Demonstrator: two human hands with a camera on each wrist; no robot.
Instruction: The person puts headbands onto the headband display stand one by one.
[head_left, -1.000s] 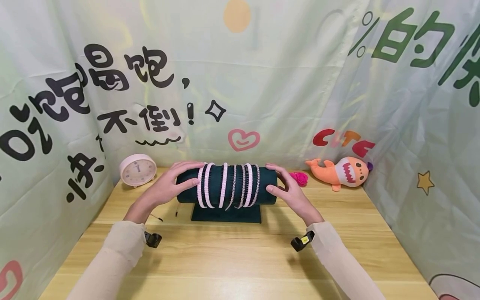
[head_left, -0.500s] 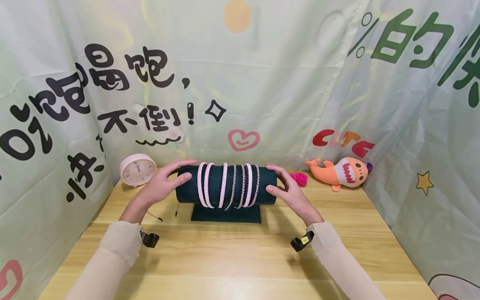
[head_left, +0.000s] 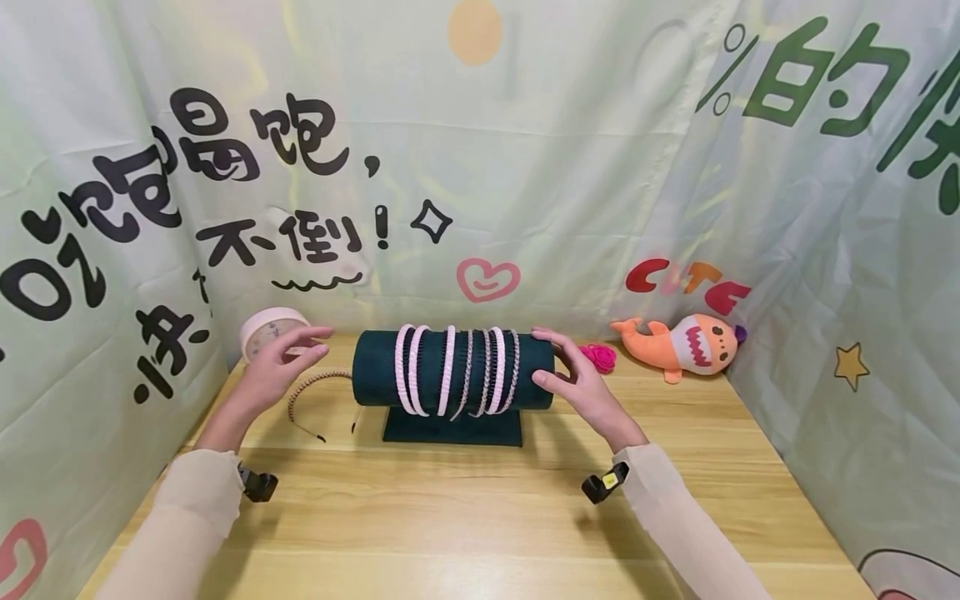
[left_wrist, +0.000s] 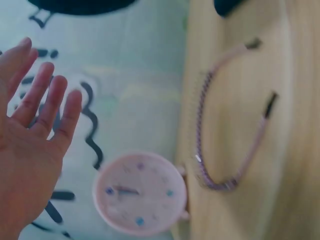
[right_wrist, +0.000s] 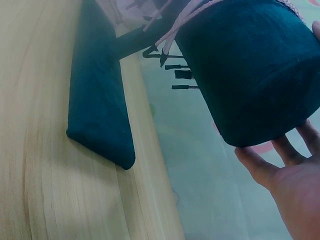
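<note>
A dark green velvet roll-shaped headband stand (head_left: 375,371) stands upright on its flat base (head_left: 452,427) on the table. Several pink and braided headbands (head_left: 447,371) circle the roll. My right hand (head_left: 581,387) holds the roll's right end, thumb in front and fingers behind; in the right wrist view its fingers (right_wrist: 260,167) reach around that end. My left hand (head_left: 270,375) is off the stand, in the air to its left, fingers extended and holding nothing. Below it, a loose braided headband (left_wrist: 200,125) with dark tips lies on the table, partly behind the roll in the head view.
A pink round clock (left_wrist: 140,192) stands at the back left, partly covered by my left hand in the head view. At the back right are a bright pink rose-like item (head_left: 600,358) and an orange plush shark (head_left: 678,343). Printed cloth (head_left: 570,208) walls the wooden table (head_left: 480,517).
My left hand has let go of the roll's left end and moved left, uncovering the loose headband and now overlapping the clock. The right hand and stand have stayed put.
</note>
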